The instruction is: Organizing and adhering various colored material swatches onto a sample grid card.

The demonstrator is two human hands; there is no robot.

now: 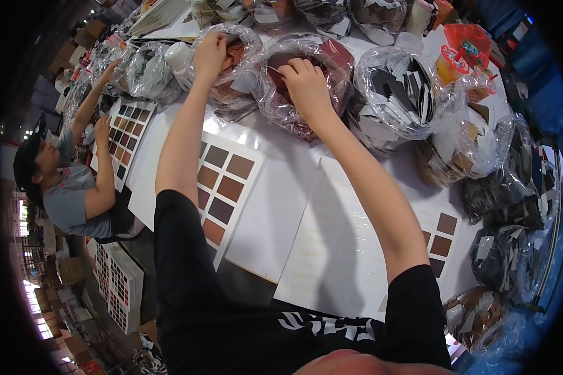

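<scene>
My left hand [210, 55] reaches into the mouth of a clear plastic bag [243, 39] with orange and brown pieces in it. Its fingers are pinched together, and whatever is between them is hidden. Over the neighbouring bag [270, 103], which contains dark red-brown pieces, my right hand [306, 84] is closed with curled fingers. A thin pale edge shows at those fingertips, too small to name. Below my arms on the white table lie a card of brown colour swatches [221, 184], partly behind my left forearm, and a large pale sheet [322, 231].
Right of my hands stands a bag of black and grey strips [403, 87], then further bags [463, 140] along the table's edge. A white bottle [179, 56] is left of my left hand. A co-worker [75, 187] sits at left beside another swatch card [129, 134].
</scene>
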